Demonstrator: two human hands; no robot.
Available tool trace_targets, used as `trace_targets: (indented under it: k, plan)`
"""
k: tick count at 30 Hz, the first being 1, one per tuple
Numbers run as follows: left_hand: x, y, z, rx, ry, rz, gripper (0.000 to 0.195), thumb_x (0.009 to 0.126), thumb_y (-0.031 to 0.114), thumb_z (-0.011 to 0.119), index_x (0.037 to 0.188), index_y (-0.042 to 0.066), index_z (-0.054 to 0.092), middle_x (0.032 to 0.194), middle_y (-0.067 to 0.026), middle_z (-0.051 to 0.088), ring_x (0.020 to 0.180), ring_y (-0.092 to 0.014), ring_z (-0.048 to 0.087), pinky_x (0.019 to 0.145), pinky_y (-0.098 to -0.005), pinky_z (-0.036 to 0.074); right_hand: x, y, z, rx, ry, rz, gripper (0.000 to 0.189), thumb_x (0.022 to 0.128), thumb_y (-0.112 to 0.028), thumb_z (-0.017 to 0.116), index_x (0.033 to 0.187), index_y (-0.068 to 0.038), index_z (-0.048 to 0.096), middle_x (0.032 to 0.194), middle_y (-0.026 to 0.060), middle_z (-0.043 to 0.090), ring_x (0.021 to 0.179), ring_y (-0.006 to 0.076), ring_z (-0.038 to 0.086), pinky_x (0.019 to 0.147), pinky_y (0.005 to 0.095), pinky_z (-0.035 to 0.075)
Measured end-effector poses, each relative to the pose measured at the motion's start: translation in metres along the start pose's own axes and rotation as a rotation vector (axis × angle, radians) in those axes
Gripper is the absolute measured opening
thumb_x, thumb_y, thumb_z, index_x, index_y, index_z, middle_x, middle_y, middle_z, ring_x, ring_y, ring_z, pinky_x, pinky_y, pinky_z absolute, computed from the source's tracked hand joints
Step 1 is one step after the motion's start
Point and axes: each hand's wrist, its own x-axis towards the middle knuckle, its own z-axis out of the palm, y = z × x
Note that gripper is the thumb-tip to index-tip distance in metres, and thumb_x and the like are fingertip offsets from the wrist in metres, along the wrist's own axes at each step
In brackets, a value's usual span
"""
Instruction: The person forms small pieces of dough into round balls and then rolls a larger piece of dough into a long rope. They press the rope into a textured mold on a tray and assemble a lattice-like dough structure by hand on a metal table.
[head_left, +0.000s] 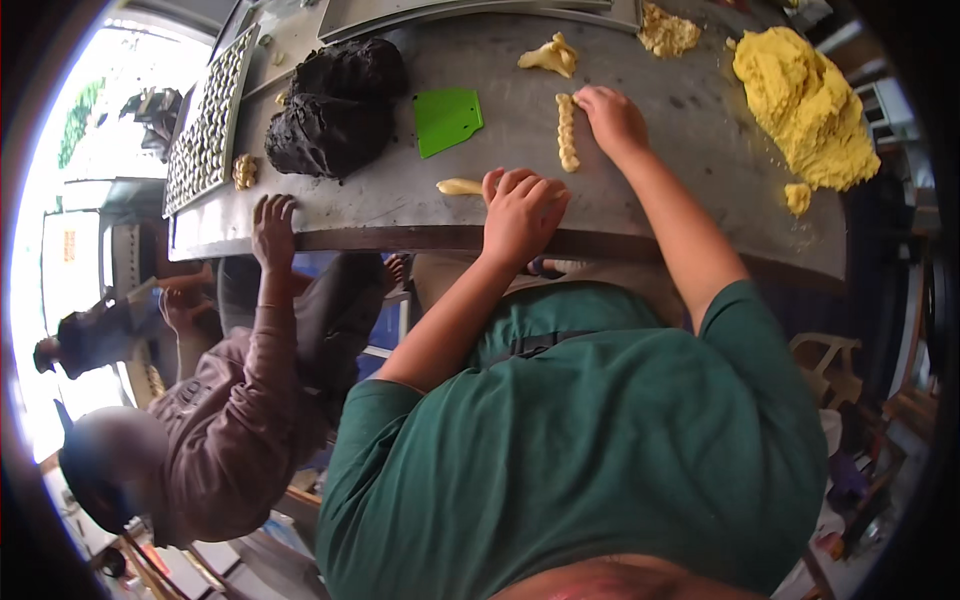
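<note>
My left hand (521, 210) lies over a pale strip of dough (459, 187) near the table's front edge. One end of the strip sticks out to the left of the fingers, and a bit of dough shows at their right. My right hand (615, 124) has its fingertips at the upper end of a row of small dough balls (567, 135); whether they pinch a ball cannot be told. Above this row sits an irregular lump of pale dough (551, 56). A green dough scraper (448, 122) lies flat to the left of the row.
A metal table (675, 187) bears a black dough mass (334, 109) at left and a yellow mass (806, 109) at right. Beyond are a crumbly lump (667, 31) and metal trays. At far left, a filled tray (212, 120) lies near a co-worker's hand (274, 229).
</note>
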Motion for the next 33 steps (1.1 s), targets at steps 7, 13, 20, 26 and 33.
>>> trace_targets:
  k: [7, 13, 20, 26, 33]
  plan:
    - [-0.004, -0.006, -0.001, -0.04, 0.046, -0.055, 0.021, 0.088, 0.024, 0.075, 0.108, 0.018, 0.071, 0.102, -0.0006, 0.07, 0.107, -0.024, 0.062, 0.104, -0.0445, 0.038, -0.072, -0.043, -0.028, 0.47, 0.034, -0.107, 0.021, 0.096, -0.023, 0.072, 0.109, -0.006, 0.067, 0.085, 0.0071, 0.071, 0.077, 0.0232, 0.07, 0.071, 0.0369, 0.056]
    - [-0.002, 0.001, 0.002, -0.066, -0.048, -0.101, 0.033, 0.087, 0.023, 0.074, 0.119, 0.018, 0.069, 0.104, -0.0013, 0.072, 0.111, -0.023, 0.063, 0.11, -0.0496, 0.034, -0.129, -0.05, -0.005, 0.708, -0.26, 0.183, 0.021, 0.098, -0.022, 0.07, 0.108, -0.004, 0.066, 0.085, 0.006, 0.073, 0.079, 0.0122, 0.069, 0.072, 0.0311, 0.055]
    - [-0.006, -0.006, 0.01, 0.069, -0.037, -0.071, 0.025, 0.086, 0.026, 0.072, 0.109, 0.016, 0.07, 0.102, -0.001, 0.071, 0.115, -0.022, 0.06, 0.111, -0.0529, 0.031, -0.124, -0.065, -0.016, 0.623, -0.055, -0.082, 0.019, 0.095, -0.013, 0.072, 0.112, -0.004, 0.071, 0.096, 0.0141, 0.073, 0.08, 0.0219, 0.071, 0.073, 0.0323, 0.056]
    - [-0.003, -0.002, 0.005, -0.009, 0.023, -0.024, 0.02, 0.079, 0.026, 0.078, 0.096, 0.015, 0.074, 0.094, -0.0006, 0.072, 0.105, -0.021, 0.065, 0.107, -0.0521, 0.036, -0.128, -0.054, -0.011, 0.77, -0.082, 0.053, 0.016, 0.097, -0.012, 0.071, 0.11, -0.002, 0.07, 0.092, 0.009, 0.073, 0.079, 0.0163, 0.068, 0.074, 0.0308, 0.055]
    - [-0.008, 0.004, 0.004, -0.033, 0.089, 0.123, 0.012, 0.082, 0.026, 0.079, 0.091, 0.02, 0.074, 0.088, 0.0025, 0.07, 0.1, -0.019, 0.065, 0.106, -0.0507, 0.036, -0.108, -0.028, 0.001, 1.03, -0.093, 0.245, 0.027, 0.104, -0.025, 0.063, 0.118, -0.002, 0.067, 0.101, 0.0045, 0.071, 0.089, 0.0095, 0.062, 0.081, 0.0282, 0.053]
